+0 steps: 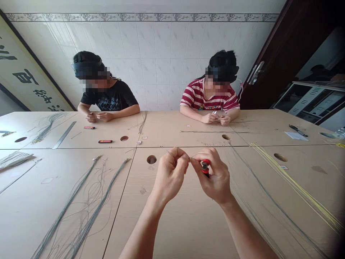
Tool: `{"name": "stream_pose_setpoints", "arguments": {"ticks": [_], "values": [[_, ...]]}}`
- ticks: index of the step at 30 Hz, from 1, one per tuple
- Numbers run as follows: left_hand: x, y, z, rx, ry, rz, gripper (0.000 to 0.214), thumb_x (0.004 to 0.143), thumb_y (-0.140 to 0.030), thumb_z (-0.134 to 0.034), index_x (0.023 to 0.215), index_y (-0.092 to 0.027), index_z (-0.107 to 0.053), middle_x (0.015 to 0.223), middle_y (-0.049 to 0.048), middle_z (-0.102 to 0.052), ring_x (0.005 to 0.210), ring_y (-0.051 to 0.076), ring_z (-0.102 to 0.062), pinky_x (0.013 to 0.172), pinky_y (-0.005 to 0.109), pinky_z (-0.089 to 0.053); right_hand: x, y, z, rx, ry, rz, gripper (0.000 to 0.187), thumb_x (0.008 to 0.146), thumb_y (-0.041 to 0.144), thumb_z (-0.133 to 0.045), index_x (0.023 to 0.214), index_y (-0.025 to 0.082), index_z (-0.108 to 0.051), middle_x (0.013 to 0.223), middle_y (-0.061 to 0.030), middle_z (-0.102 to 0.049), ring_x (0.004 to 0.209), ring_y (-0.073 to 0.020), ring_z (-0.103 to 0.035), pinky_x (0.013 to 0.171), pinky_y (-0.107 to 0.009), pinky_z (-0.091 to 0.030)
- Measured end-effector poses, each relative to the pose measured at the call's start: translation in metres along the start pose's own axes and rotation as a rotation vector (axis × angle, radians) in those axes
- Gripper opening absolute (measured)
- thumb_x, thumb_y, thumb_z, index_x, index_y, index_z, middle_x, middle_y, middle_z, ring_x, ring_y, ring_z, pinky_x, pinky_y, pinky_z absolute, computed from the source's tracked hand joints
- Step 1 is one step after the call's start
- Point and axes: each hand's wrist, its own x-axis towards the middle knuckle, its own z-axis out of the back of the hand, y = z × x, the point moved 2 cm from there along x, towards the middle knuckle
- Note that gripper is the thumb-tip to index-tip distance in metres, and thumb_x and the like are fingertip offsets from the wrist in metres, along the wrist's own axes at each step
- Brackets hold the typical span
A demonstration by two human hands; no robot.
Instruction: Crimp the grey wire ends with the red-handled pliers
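Note:
My left hand (171,176) is closed in a pinch over the middle of the table. A thin wire (168,152) shows at its knuckles, and its fingertips meet those of my right hand. A tiny metallic piece (189,159) sits between the two sets of fingertips, too small to name. My right hand (217,178) is closed too, with small red-handled pliers (206,167) tucked in its palm and fingers. Most of the tool is hidden by the hand. Just beyond, several small terminals (212,144) lie scattered on the tabletop.
Bundles of grey wires (104,201) lie to the left, yellow wires (291,176) to the right. Across the table (167,216) sit two people, handling small things. A steel ruler (64,135), red-and-black batteries or cases (105,141) and a cable hole (151,159) are on the left.

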Motion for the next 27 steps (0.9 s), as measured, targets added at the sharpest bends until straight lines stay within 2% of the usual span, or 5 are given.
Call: {"name": "stream_pose_setpoints", "arguments": {"ticks": [9,15,20,27], "values": [[0.0,0.004,0.0,-0.011,0.014,-0.027,0.023,0.088,-0.019,-0.043,0.065,-0.019,-0.039,0.055,-0.0059,-0.033,0.053,0.008,-0.025,0.047,0.022,-0.022,0.0,0.0,-0.001,0.003,0.012,0.008,0.015,0.088,0.009,-0.055,0.085,0.023,-0.052,0.075,-0.0002,-0.057,0.072,-0.0156,-0.05,0.067,-0.031,-0.041],[0.005,0.005,0.007,0.016,-0.056,-0.054,0.022,0.087,-0.021,-0.043,0.066,-0.019,-0.041,0.056,-0.0058,-0.037,0.052,0.008,-0.027,0.047,0.021,-0.023,0.003,-0.007,0.001,0.038,0.088,-0.028,0.008,0.088,0.016,-0.057,0.091,0.022,-0.054,0.078,-0.0001,-0.057,0.07,-0.0142,-0.049,0.066,-0.03,-0.042],[0.009,0.01,0.015,0.122,-0.158,-0.052,0.022,0.086,-0.02,-0.043,0.065,-0.019,-0.039,0.057,-0.0052,-0.037,0.053,0.008,-0.029,0.047,0.021,-0.023,0.001,-0.022,0.008,-0.128,0.137,-0.135,0.009,0.085,0.012,-0.052,0.08,0.02,-0.052,0.072,-0.0003,-0.052,0.07,-0.0159,-0.047,0.065,-0.029,-0.041],[0.01,0.013,0.019,0.251,-0.151,-0.091,0.018,0.085,-0.018,-0.042,0.068,-0.02,-0.041,0.057,-0.0061,-0.036,0.051,0.008,-0.027,0.046,0.022,-0.023,-0.002,-0.022,0.008,-0.313,0.3,-0.089,0.014,0.077,0.01,-0.051,0.072,0.021,-0.043,0.064,0.0021,-0.048,0.062,-0.0147,-0.042,0.06,-0.027,-0.036]]}}
